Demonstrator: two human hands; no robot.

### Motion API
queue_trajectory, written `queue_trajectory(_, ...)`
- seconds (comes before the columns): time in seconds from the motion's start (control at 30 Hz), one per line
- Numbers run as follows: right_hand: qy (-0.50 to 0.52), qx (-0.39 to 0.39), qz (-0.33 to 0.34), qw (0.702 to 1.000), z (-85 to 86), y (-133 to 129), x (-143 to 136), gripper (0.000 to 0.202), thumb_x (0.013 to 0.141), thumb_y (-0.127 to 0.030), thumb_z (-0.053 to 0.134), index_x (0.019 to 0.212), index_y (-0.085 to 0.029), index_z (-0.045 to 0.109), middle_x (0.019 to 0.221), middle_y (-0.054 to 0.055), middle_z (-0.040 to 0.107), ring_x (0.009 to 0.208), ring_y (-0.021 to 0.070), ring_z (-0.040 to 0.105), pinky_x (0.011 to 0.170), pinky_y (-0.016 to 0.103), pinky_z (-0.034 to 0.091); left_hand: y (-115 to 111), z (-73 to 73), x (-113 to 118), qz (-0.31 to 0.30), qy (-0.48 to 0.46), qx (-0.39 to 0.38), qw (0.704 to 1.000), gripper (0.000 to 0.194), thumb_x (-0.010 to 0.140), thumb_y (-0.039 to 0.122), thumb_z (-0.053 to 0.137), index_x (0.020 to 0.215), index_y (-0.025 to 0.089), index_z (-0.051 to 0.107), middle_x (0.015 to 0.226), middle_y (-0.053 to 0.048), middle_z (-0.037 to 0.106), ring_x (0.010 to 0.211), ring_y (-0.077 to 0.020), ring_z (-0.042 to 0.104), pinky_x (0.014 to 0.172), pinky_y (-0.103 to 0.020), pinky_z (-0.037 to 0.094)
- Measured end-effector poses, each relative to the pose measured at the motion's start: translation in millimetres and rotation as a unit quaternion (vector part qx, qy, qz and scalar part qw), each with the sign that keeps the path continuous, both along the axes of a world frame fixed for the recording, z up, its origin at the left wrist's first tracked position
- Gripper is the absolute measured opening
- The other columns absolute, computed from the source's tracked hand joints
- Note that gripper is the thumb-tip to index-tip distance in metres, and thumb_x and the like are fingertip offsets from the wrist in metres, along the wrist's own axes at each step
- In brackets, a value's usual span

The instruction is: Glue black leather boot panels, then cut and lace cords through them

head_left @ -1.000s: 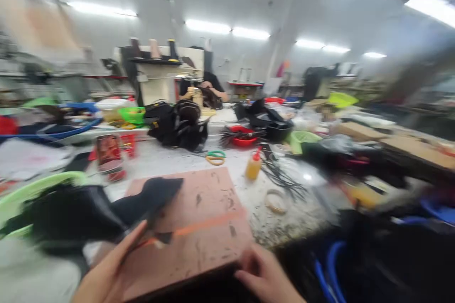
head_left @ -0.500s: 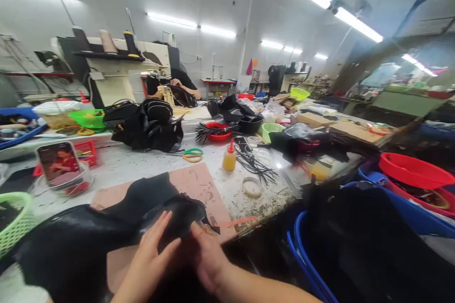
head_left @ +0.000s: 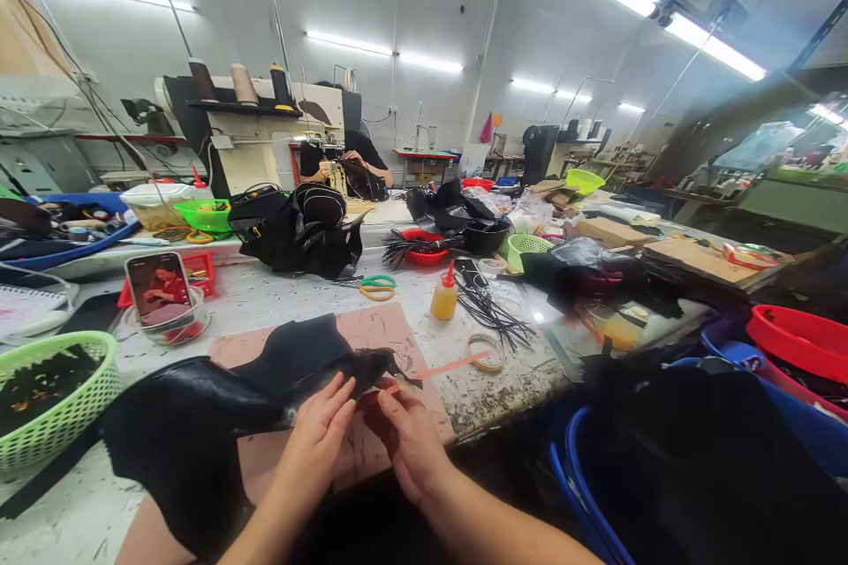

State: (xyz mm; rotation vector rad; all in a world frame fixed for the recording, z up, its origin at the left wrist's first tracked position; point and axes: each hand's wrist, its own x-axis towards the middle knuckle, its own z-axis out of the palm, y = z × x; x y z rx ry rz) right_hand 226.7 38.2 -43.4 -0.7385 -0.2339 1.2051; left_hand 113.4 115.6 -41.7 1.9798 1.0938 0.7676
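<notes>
A black leather piece lies across a pink board at the table's front, its narrow right end bunched between my hands. My left hand rests on this end with its fingers stretched out over the leather; its thumb is hidden. Around the leather's near right edge, my right hand is closed, thumb on top and the other fingers curled and partly hidden. A thin pink strip extends from beside the leather's tip to a roll of tape.
A yellow glue bottle, black cords and scissors lie beyond the board. Left are a green basket and a propped phone. Blue tubs stand right, below the table edge. A person sits behind a sewing machine.
The view has swung left. My hands have come closer together at the leather's right end, and my right fingers have closed on its edge. The bunched tip sits higher.
</notes>
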Motion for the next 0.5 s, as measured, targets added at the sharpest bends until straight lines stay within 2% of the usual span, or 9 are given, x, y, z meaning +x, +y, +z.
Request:
queue_trajectory(0.13, -0.025, -0.054, -0.083, 0.995, -2.6, -1, 4, 0.034, 0.052, -0.037, 0.079, 0.075, -0.016, 0.064, 0.075, 0.000, 0.067, 0.071, 0.0126, 0.059, 0.069, 0.025, 0.044, -3, 2.4, 3, 0.011, 0.020, 0.041, 0.999, 0.045, 0.072, 0.044, 0.041, 0.100, 0.021, 0.068, 0.117, -0.009, 0.061, 0.112, -0.0277, 0.052, 0.097, -0.047, 0.038)
queue_trajectory(0.23, -0.011, -0.057, -0.080, 0.995, -0.2, -10, 12, 0.027, 0.050, -0.032, 0.079, 0.061, -0.015, 0.061, 0.058, -0.002, 0.061, 0.057, 0.0107, 0.057, 0.060, 0.023, 0.044, -1, 1.5, 5, 0.022, -0.008, 0.048, 0.999, 0.042, 0.073, 0.045, 0.042, 0.095, 0.023, 0.069, 0.111, -0.006, 0.065, 0.108, -0.0270, 0.055, 0.097, -0.046, 0.039)
queue_trajectory(0.37, 0.079, -0.034, -0.040, 0.996, 6.8, -34, 33, 0.027, 0.048, -0.028, 0.077, 0.048, -0.014, 0.054, 0.046, -0.004, 0.053, 0.046, 0.0077, 0.051, 0.052, 0.021, 0.042, 8, -4.7, -1, 0.082, -0.062, -0.016, 0.995, 0.044, 0.071, 0.050, 0.046, 0.096, 0.022, 0.069, 0.108, -0.006, 0.067, 0.109, -0.0276, 0.055, 0.100, -0.045, 0.036)
queue_trajectory(0.43, 0.097, -0.018, -0.074, 0.992, 10.3, -50, 49, 0.027, 0.049, -0.027, 0.077, 0.047, -0.014, 0.053, 0.046, -0.005, 0.052, 0.047, 0.0069, 0.050, 0.052, 0.019, 0.042, 12, -1.7, -7, 0.131, -0.100, -0.060, 0.985, 0.046, 0.070, 0.053, 0.048, 0.096, 0.022, 0.068, 0.107, -0.004, 0.067, 0.110, -0.0272, 0.054, 0.101, -0.045, 0.034)
queue_trajectory(0.5, 0.073, -0.020, -0.123, 0.990, 12.9, -67, 69, 0.026, 0.050, -0.028, 0.077, 0.050, -0.015, 0.054, 0.050, -0.004, 0.054, 0.051, 0.0081, 0.053, 0.052, 0.018, 0.043, 13, 9.5, -15, 0.167, -0.130, -0.068, 0.975, 0.046, 0.067, 0.058, 0.049, 0.091, 0.024, 0.070, 0.103, -0.002, 0.069, 0.108, -0.0269, 0.056, 0.099, -0.044, 0.036)
